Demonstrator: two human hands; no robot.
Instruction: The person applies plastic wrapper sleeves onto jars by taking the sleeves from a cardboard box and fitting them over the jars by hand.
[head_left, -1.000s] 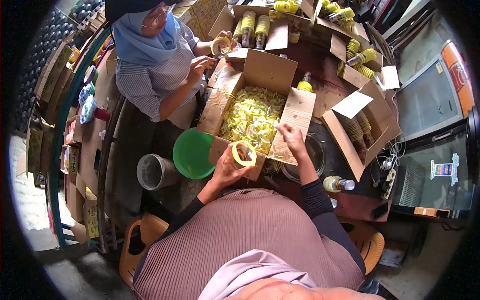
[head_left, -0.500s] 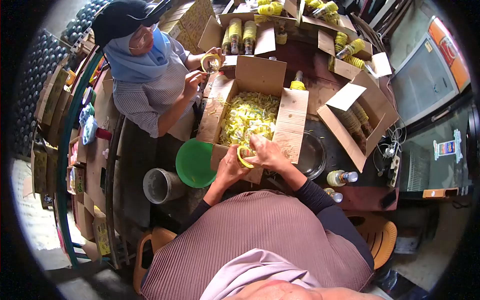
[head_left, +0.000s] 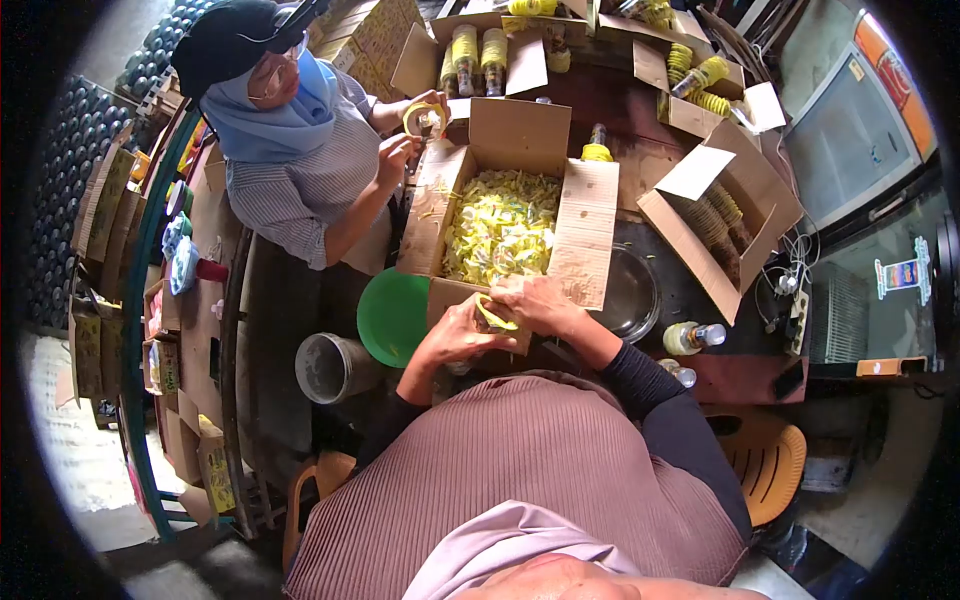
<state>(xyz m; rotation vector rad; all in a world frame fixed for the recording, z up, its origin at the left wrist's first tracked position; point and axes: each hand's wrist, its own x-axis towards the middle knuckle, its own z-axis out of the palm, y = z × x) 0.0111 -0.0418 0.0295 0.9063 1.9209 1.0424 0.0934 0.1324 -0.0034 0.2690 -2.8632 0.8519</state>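
Close in front of my body, a yellow ring-shaped band (head_left: 497, 316) sits tilted between my hands. My left hand (head_left: 456, 335) curls round its left and lower side. My right hand (head_left: 545, 305) is closed at its upper right edge, with the fingertips partly hidden. Just beyond them stands an open cardboard box (head_left: 520, 130), filled with small yellow and whitish pieces (head_left: 500, 225). Both hands are at the box's near flap.
A co-worker at the left holds another yellow ring (head_left: 408, 118). Near my left arm are a green basin (head_left: 392, 310) and a grey bucket (head_left: 325, 368). At the right stand a dark round tray (head_left: 640, 290), a bottle (head_left: 685, 338) and an open carton (head_left: 665, 225) of yellow-ringed stacks.
My right hand has drawn back from over the yellow pieces to the box's near edge. The yellow ring has tipped flatter between my hands.
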